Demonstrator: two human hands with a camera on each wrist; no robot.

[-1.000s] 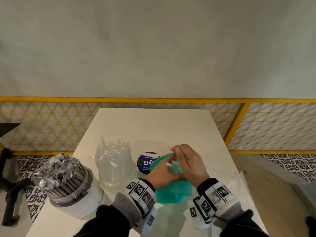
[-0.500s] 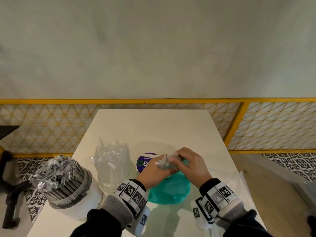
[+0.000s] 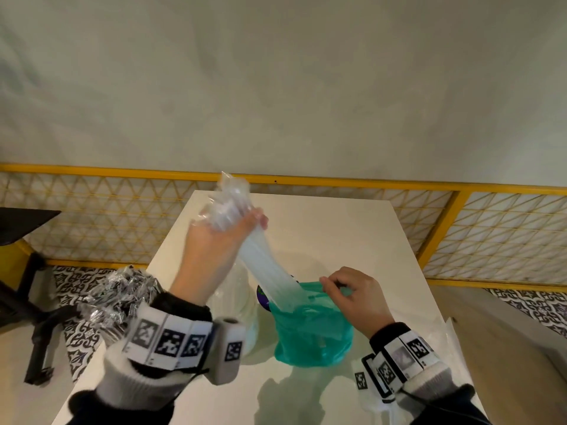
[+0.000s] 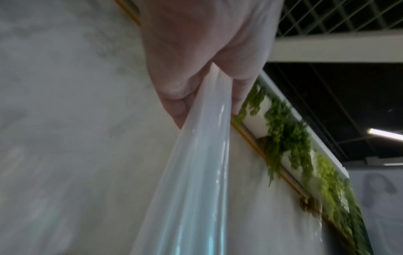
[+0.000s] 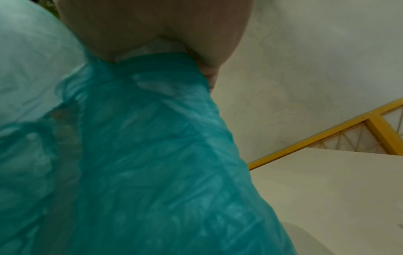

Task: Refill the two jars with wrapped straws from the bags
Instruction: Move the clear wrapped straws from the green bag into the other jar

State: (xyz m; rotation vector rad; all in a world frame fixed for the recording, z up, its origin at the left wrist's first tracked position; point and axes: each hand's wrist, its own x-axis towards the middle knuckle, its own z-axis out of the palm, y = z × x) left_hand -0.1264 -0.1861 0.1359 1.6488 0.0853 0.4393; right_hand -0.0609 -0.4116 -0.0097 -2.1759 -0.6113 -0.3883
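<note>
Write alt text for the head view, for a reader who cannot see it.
A person's left hand lifts a bundle of clear wrapped straws out of a teal plastic bag, whose rim the right hand pinches, over a white table. A jar of dark wrapped straws stands at the left.

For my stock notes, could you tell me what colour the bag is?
Translucent teal green bag, pinched by the right hand; clearest in the head view.

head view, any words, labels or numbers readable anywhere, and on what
None can be read.
Purple round label: mostly hidden behind the teal bag and the straw bundle; print not legible.
Wristbands: square black-and-white marker patterns only, no letters or digits.
Wrist views: no text.
</note>
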